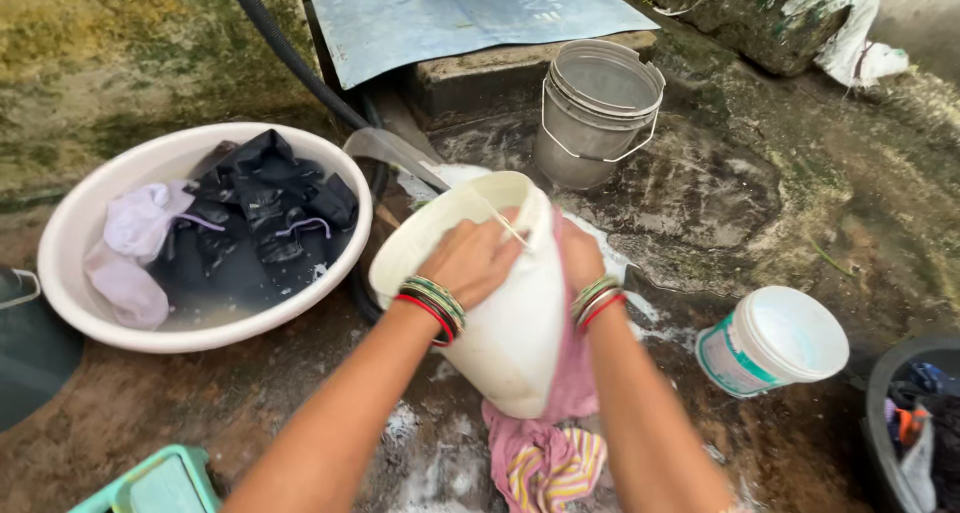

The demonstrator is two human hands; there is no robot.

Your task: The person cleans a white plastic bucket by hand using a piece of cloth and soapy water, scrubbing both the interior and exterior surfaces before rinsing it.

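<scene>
On wet ground, both hands' grip (pixel 478 261) (pixel 578 253) clasps a tilted white bucket (pixel 510 323).

Both arms are bare, with no sleeves showing. The left hand (pixel 478 258) has a stack of thin round bangles (pixel 432 306) at the wrist, green, gold and red. The right hand (pixel 578 253) wears the same kind of bangles (pixel 597 303).

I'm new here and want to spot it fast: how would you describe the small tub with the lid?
Start at the big white basin of dark clothes on the left, then cross past the two hands tipping a cream bucket. On the wet ground to the right lies the small round tub. Unlike the grey metal pail behind, it is white with a green-banded label and a closed lid.
</scene>
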